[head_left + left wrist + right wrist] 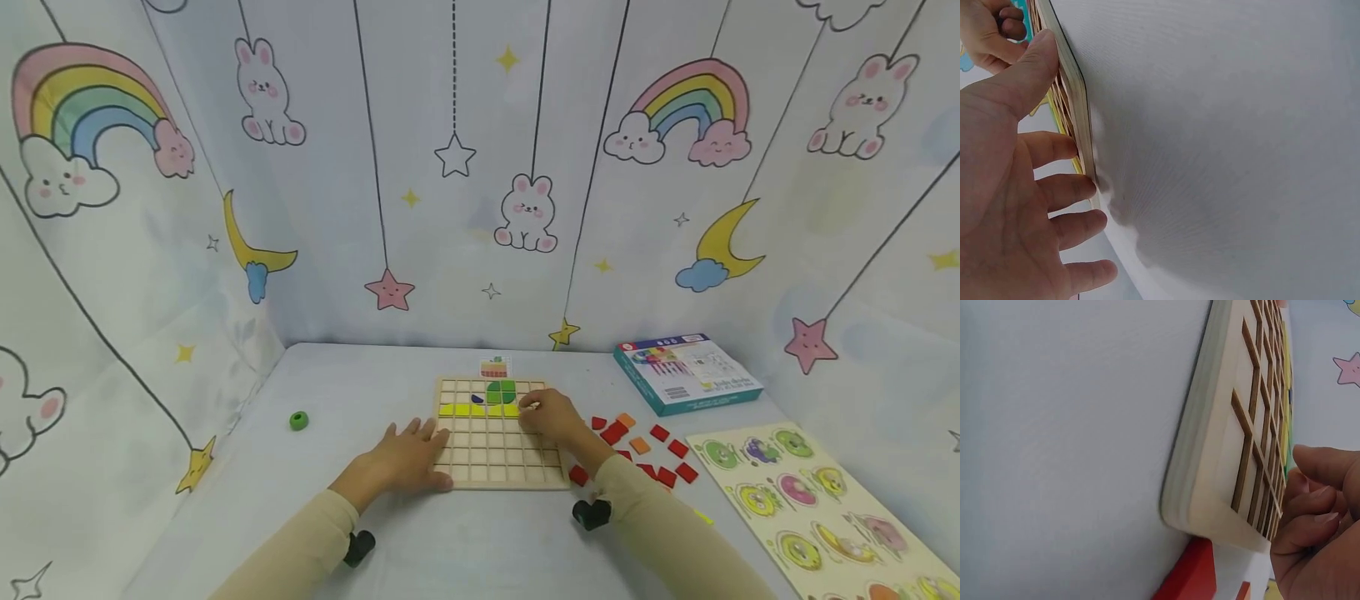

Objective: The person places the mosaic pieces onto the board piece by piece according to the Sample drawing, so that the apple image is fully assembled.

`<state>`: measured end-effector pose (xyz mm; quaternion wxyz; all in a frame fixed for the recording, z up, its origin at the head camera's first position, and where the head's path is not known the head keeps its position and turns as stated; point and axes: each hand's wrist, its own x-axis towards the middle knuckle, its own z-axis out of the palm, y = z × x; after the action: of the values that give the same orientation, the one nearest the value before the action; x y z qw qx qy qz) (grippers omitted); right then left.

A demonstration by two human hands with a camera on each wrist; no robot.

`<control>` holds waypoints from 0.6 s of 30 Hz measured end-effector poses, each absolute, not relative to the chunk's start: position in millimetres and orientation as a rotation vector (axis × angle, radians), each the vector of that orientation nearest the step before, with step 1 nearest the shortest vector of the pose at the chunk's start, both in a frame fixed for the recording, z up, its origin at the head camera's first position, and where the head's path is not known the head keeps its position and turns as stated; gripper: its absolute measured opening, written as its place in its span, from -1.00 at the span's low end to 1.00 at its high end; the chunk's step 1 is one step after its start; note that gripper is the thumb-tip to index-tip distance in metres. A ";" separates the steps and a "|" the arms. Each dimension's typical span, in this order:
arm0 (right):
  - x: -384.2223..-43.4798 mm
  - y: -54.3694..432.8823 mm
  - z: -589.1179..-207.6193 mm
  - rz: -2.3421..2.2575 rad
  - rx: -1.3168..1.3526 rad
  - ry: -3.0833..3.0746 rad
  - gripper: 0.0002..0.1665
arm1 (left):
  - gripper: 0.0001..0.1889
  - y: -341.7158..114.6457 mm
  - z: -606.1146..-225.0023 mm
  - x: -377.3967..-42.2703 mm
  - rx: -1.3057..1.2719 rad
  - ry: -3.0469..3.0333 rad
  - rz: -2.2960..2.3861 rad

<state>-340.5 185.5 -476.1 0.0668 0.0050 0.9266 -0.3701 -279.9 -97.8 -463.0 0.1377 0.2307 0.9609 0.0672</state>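
A wooden grid board [480, 458] lies on the table. In its far part are a row of yellow tiles [468, 410], several green pieces [501, 392] and a small dark blue piece [477, 399]. My left hand [408, 458], fingers spread, rests against the board's left side; in the left wrist view the thumb and fingertips touch its edge. My right hand [555, 417] is over the board's right part, fingers curled, fingertips at the right end of the yellow row. Whether it pinches a tile there I cannot tell.
Red tiles [677, 448] and orange tiles [640, 445] lie scattered right of the board, some under the right forearm. A small picture card [495, 367] is behind the board. Farther right are a box [686, 375] and a picture sheet [810, 508]. A green bead [298, 421] sits left.
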 end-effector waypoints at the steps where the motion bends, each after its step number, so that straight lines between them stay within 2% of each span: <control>1: -339.6 187.2 -475.6 -1.128 0.011 2.791 -0.71 | -0.09 -98.1 -463.5 -280.4 0.665 2.779 0.194; 9: -319.0 214.3 -466.1 -1.283 -0.031 2.708 -0.66 | -0.09 -99.8 -464.0 -279.2 0.673 2.770 0.206; 18: -264.1 280.0 -438.5 -1.275 0.001 2.674 -0.58 | -0.09 -98.8 -461.6 -279.4 0.692 2.796 0.164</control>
<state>-264.1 280.0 -438.5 0.0896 0.0005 0.8990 -0.4286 -279.4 -98.8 -461.6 0.1279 0.2378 0.9612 0.0563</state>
